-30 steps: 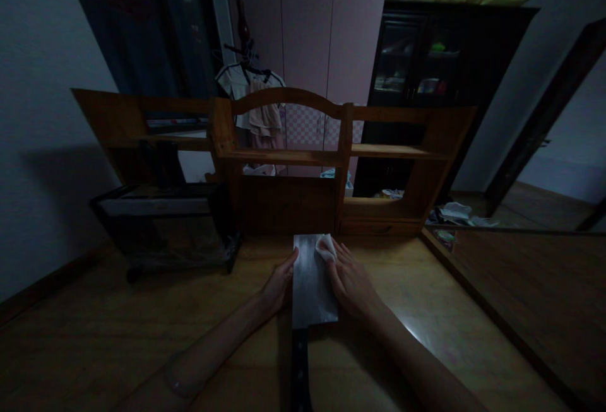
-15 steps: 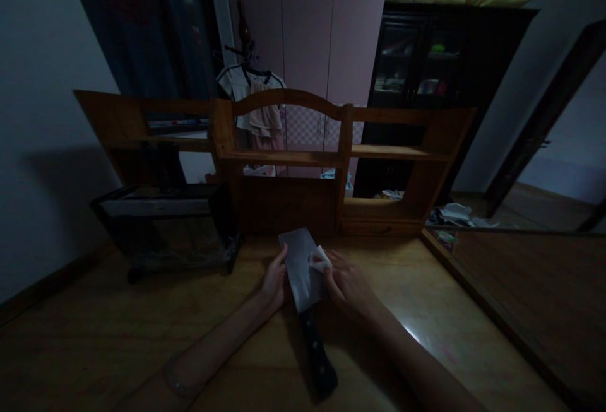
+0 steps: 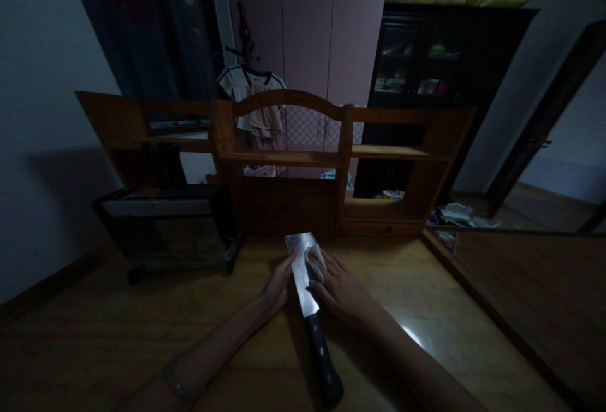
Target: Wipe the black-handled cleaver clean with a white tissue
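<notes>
A cleaver (image 3: 303, 270) with a wide steel blade and a black riveted handle (image 3: 324, 361) is held above the wooden desk (image 3: 426, 298), blade pointing away from me. My left hand (image 3: 277, 286) grips the blade's left edge with thumb and fingers. My right hand (image 3: 338, 289) lies over the blade's right side, fingers pressing a small white tissue (image 3: 314, 255) against the steel.
A wooden shelf unit (image 3: 341, 159) stands at the desk's back edge. A dark glass tank (image 3: 165, 223) sits to the left. Behind are a pink wardrobe (image 3: 326, 46), hanging clothes (image 3: 258, 109) and a dark cabinet (image 3: 416, 71). The room is dim.
The cleaver tilted from flat and broad to more edge-on, its handle swinging out to the lower right. The tissue stayed near the blade's far end under my right fingers.
</notes>
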Demonstrator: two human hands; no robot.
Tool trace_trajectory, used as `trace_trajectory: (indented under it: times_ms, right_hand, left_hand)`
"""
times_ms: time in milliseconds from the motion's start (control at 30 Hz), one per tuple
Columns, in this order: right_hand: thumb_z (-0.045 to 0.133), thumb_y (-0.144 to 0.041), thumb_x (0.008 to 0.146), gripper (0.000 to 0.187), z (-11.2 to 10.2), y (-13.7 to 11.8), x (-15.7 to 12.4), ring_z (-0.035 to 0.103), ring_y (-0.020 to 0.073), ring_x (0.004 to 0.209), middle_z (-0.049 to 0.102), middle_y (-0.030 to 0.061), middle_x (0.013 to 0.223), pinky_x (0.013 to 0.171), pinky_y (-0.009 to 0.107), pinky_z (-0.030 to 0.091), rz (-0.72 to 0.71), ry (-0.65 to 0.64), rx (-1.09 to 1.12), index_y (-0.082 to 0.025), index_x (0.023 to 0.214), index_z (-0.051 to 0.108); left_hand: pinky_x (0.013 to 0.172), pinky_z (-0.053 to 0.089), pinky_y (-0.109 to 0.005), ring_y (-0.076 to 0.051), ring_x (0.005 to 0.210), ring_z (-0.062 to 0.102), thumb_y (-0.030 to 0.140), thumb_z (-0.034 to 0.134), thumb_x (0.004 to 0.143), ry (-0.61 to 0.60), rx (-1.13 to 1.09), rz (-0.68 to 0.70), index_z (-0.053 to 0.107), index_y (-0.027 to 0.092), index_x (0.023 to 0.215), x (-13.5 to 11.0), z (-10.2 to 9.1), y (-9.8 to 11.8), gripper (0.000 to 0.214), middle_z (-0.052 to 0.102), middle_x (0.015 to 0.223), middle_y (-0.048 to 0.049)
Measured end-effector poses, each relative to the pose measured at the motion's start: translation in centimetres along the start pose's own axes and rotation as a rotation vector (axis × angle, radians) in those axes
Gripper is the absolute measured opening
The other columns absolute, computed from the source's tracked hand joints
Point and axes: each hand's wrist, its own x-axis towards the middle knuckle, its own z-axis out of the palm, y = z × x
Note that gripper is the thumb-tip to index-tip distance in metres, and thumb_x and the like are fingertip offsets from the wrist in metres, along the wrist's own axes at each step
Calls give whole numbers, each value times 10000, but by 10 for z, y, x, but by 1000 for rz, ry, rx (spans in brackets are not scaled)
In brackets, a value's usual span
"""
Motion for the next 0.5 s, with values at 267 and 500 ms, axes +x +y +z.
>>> trace_trajectory:
  times_ms: [267,500]
  right_hand:
    - [329,-418,1020,548,-3,-17,-2,150,205,1473,225,29,1586,1201,427,220,-83,-105,146,-243,1529,228]
    - [278,-299,1040,448,-10,-25,-1,243,157,1448,319,5,1549,1212,409,189,-173,-89,175,-264,1481,352]
  left_hand:
    - [844,535,-330,-259,849,720,487,483,945,-35,47,-58,700,58,985,-4,1,2,482,743,872,-155]
    - [684,544,-328,-266,675,712,530,448,936,27,24,-103,697,42,811,-8,7,7,562,727,738,-183]
